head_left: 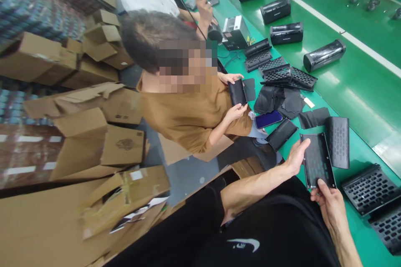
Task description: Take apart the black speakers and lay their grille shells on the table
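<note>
Fingers of the left hand and right hand clamp a black speaker shell at the green workbench's near edge, likely light, stiff plastic best gripped by its rims.

Inspected green bench; took phone, lying on it, as clock centre. Noted black sheets overlapping from twelve round to two o'clock. Found grilles piled at one o'clock, with further grilles at four. Recorded panel between three and four. Logged box standing near eleven. Observed, on green belt alongside, black speakers in a spaced line between eleven and two o'clock.
</note>
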`<state>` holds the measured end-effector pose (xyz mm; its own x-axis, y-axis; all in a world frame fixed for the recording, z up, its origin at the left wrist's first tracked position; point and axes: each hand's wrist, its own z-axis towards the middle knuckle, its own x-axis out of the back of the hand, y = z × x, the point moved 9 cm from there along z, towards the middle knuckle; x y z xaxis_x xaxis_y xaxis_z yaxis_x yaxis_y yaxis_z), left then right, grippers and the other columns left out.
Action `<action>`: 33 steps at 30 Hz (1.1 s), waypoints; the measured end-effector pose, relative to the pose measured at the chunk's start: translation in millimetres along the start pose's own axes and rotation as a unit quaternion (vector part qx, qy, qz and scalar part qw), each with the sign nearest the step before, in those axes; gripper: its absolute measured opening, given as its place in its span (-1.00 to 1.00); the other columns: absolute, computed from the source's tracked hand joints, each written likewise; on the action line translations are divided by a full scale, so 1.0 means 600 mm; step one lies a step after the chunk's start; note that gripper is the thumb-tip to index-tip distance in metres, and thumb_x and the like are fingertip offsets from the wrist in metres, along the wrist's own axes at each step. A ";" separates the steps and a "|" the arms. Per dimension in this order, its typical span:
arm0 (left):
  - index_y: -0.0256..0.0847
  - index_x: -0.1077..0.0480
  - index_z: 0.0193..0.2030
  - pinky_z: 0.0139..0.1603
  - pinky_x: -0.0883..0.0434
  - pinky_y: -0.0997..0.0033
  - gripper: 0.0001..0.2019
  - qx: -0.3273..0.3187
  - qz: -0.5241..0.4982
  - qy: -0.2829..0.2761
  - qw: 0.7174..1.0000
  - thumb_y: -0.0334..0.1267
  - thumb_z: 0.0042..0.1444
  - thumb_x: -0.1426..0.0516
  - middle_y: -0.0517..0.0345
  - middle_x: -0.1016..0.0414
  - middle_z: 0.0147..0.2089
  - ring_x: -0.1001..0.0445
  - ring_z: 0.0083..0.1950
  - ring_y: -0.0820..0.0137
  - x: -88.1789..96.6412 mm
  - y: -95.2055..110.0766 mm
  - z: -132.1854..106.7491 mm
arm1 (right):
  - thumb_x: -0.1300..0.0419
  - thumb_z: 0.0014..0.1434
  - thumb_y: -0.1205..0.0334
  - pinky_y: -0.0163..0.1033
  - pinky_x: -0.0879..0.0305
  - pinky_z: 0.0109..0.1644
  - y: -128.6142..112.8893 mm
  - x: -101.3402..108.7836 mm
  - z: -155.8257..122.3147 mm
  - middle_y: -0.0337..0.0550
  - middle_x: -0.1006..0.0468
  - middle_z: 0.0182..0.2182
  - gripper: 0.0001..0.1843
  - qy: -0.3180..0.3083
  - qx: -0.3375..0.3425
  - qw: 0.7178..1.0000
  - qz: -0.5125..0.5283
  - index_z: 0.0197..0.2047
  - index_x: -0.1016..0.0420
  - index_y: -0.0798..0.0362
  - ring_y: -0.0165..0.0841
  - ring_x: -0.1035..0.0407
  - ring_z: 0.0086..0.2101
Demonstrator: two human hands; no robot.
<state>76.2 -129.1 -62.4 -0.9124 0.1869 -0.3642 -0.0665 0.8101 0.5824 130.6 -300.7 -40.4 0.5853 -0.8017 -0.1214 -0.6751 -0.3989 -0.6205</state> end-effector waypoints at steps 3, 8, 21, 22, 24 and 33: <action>-0.20 -0.53 -0.24 -0.31 -0.29 0.41 -0.35 0.034 -0.037 -0.008 0.999 0.41 -0.11 -0.39 0.19 -0.57 -0.36 -0.41 -0.38 0.40 0.001 -0.014 0.004 | -0.60 -0.20 -0.42 -0.27 -0.37 -0.48 -0.003 -0.001 0.000 -0.02 -0.49 -0.60 -0.26 0.000 0.009 1.000 -0.009 -0.61 -0.54 0.14 -0.36 -0.36 -0.57; -0.23 -0.57 -0.21 -0.19 -0.37 0.33 -0.24 0.050 -0.074 -0.044 0.995 0.49 -0.22 -0.39 0.08 -0.64 -0.33 -0.55 -0.25 0.24 -0.008 -0.018 0.002 | -0.53 -0.14 -0.49 -0.23 -0.39 -0.46 0.001 0.010 0.001 -0.03 -0.53 -0.58 -0.24 0.022 0.028 0.999 -0.041 -0.54 -0.51 0.10 -0.31 -0.39 -0.57; -0.19 -0.48 -0.24 -0.20 -0.44 0.29 -0.59 0.017 -0.009 -0.020 1.000 -0.17 -0.27 -0.43 0.23 -0.54 -0.39 -0.47 -0.36 0.37 -0.008 0.009 -0.006 | -0.46 0.06 -0.43 -0.22 -0.43 -0.33 -0.007 0.017 -0.007 -0.15 -0.60 -0.51 -0.33 0.039 0.062 0.991 -0.115 -0.24 -0.52 0.05 -0.30 -0.46 -0.51; -0.19 -0.47 -0.24 -0.20 -0.44 0.30 -0.59 0.017 -0.005 -0.019 1.000 -0.16 -0.27 -0.42 0.23 -0.53 -0.39 -0.47 -0.36 0.37 -0.008 0.008 -0.004 | -0.46 0.06 -0.44 -0.22 -0.43 -0.34 -0.009 0.016 -0.007 -0.15 -0.60 -0.52 -0.33 0.039 0.063 0.991 -0.114 -0.24 -0.51 0.05 -0.30 -0.46 -0.51; -0.19 -0.47 -0.24 -0.21 -0.44 0.30 -0.59 0.017 -0.001 -0.018 1.000 -0.16 -0.27 -0.42 0.23 -0.53 -0.38 -0.47 -0.36 0.37 -0.007 0.006 -0.002 | -0.46 0.05 -0.44 -0.22 -0.43 -0.35 -0.011 0.015 -0.007 -0.16 -0.59 -0.52 -0.33 0.040 0.064 0.991 -0.111 -0.24 -0.51 0.05 -0.30 -0.46 -0.52; -0.23 -0.53 -0.18 -0.13 -0.47 0.29 -0.56 0.020 -0.031 -0.033 0.999 -0.07 -0.18 -0.46 0.12 -0.63 -0.30 -0.54 -0.31 0.34 -0.009 0.001 0.005 | -0.55 -0.04 -0.38 -0.24 -0.44 -0.42 -0.018 0.006 -0.012 -0.16 -0.58 -0.53 -0.33 0.034 0.046 0.997 -0.053 -0.25 -0.51 0.05 -0.31 -0.45 -0.53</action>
<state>82.3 -127.7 -62.1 -0.8781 0.1702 -0.4473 -0.1052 0.8431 0.5274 136.8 -302.5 -28.6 0.6176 -0.7865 -0.0006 -0.5649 -0.4430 -0.6962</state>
